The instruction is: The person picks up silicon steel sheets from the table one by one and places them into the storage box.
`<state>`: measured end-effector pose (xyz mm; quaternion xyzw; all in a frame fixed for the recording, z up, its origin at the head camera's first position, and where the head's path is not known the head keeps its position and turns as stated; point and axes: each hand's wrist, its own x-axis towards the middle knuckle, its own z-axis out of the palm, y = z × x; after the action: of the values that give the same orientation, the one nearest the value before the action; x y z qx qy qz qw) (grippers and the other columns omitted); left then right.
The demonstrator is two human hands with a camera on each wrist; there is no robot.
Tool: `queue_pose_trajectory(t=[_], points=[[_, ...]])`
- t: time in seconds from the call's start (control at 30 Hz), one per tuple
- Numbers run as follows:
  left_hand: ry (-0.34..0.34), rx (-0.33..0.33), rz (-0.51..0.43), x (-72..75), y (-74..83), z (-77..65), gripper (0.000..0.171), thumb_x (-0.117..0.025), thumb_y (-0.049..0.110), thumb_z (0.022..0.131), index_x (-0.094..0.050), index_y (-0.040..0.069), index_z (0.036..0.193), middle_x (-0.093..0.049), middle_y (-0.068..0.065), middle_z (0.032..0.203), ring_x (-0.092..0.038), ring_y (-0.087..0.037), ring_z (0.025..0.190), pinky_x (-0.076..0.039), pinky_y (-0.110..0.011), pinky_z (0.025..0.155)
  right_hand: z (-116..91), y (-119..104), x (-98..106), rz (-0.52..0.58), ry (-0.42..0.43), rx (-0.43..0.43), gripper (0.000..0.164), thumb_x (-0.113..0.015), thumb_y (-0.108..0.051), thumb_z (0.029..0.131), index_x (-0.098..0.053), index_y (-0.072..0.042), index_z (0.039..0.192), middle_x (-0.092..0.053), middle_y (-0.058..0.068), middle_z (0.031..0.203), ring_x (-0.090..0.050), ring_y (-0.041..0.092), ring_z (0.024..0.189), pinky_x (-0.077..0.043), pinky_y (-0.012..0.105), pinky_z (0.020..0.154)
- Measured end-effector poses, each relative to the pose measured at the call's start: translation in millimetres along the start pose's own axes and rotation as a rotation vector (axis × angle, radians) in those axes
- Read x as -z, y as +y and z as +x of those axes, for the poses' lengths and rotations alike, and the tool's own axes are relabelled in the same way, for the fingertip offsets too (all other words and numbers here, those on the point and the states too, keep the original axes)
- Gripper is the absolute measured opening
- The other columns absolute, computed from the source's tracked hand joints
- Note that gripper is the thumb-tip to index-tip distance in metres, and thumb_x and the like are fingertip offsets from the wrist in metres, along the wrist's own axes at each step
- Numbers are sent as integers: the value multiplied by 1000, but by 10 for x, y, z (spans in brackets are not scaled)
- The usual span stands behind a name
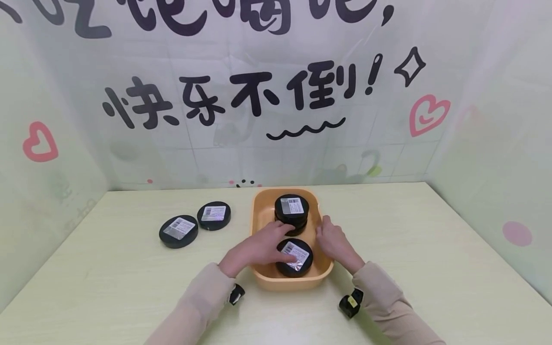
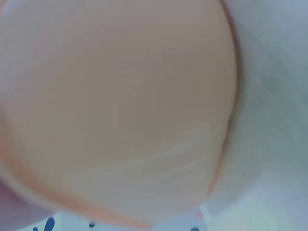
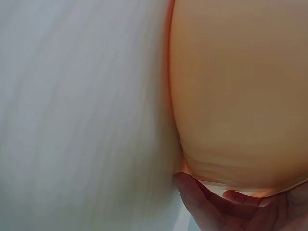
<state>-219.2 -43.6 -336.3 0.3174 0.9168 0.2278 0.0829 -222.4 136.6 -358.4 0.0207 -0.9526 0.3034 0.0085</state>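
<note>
An orange plastic bin stands on the table. At its far end is a stack of black round discs, the top one bearing a silver-white label. Nearer me in the bin lies another labelled black disc. My left hand reaches in over the left rim, its thumb lying across the near disc's label and its fingers spread toward the base of the stack. My right hand grips the bin's right rim. In the right wrist view, its fingers curl at the bin's wall.
Two more labelled black discs, one farther and one nearer, lie on the table left of the bin. The pale wooden table meets a printed sheet wall at the back and both sides.
</note>
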Motion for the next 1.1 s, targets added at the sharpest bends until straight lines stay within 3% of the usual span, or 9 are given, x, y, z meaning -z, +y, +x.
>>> queue_pose_trajectory(t=[0.23,0.5,0.97,1.1], points=[[137,-85,-26,146,-73,-105,45,-66,20,79,-54,-3,115,-54,-16,115,-49,-27,109,-39,-39,93,2,20,-11,1,-11,-8,18,-32,-10,89,-40,4,96,-49,16,68,-52,25,58,-44,32,47],[262,-179,18,248,-210,-206,38,-66,16,78,-57,-5,108,-60,-15,102,-55,-27,93,-44,-38,82,6,26,-20,2,-3,-17,19,-32,-11,89,-40,4,97,-48,16,68,-51,25,59,-43,32,48],[356,-111,37,369,-527,-423,35,-64,13,79,-57,-7,107,-61,-16,103,-56,-28,92,-45,-39,80,7,15,-19,15,-28,-22,22,-31,-11,90,-40,6,102,-49,15,69,-53,24,57,-44,30,46],[376,-59,48,399,-638,-498,35,-63,13,80,-56,-6,108,-60,-18,104,-56,-30,93,-45,-41,80,7,7,-16,15,-26,-17,21,-32,-11,90,-40,5,100,-49,15,68,-53,24,57,-43,30,45]])
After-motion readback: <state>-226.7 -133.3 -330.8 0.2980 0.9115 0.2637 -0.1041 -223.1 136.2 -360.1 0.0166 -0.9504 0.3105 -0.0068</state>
